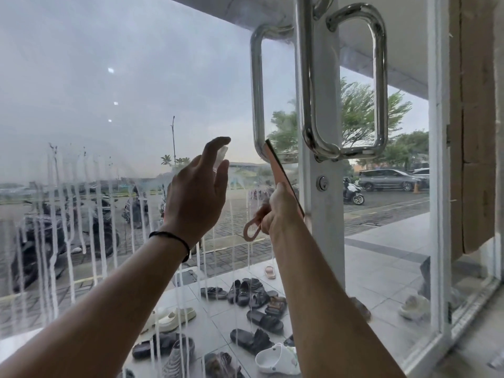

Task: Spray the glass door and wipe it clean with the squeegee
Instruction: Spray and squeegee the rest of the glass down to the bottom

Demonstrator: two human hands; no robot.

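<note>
Pinching the squeegee [283, 175] handle, the right hand [275, 211] sets its blade upright on the glass [122, 105], streaks lying leftward. Left hand [199, 192] curls round the sprayer [221, 156], nearer the streaks.

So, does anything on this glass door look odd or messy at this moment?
Yes. White streaks of cleaning liquid run down the lower left of the glass door, not yet wiped. The squeegee in the right hand sits tilted near the door handle. Nothing looks damaged.

Open glass [122, 77] leftward; door handle [257, 85] close rightward, seemingly.
</note>
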